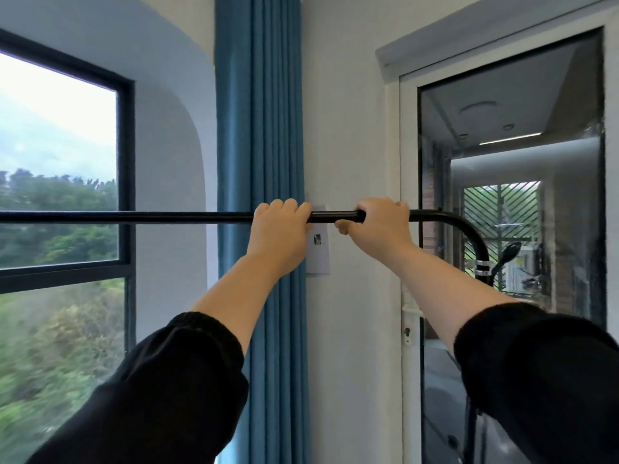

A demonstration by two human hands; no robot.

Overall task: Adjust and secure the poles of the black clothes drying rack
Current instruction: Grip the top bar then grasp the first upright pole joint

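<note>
The fingers of the left hand are curled together over the top of the horizontal pole of the black clothes drying rack, wrapping it from above. The fingers of the right hand are likewise closed over the pole, just to the right, with the thumb tucked beneath the tube; this hand covers the point where a thicker outer tube ends. The two hands are near each other but apart, with a short length of the outer tube showing between them. Both forearms are bare and rise from black sleeves at the lower edge of the view. The pole runs level at about mid-height, from the left edge across the window and the blue curtain. Right of the right hand it bends downward in a curved elbow to a silver clamp band, in front of the glass door. Behind the hands, a small white sheet is fixed to the white wall; it bears a small dark mark, and any writing on it is too small to read. No brand or label is legible on the pole.
</note>
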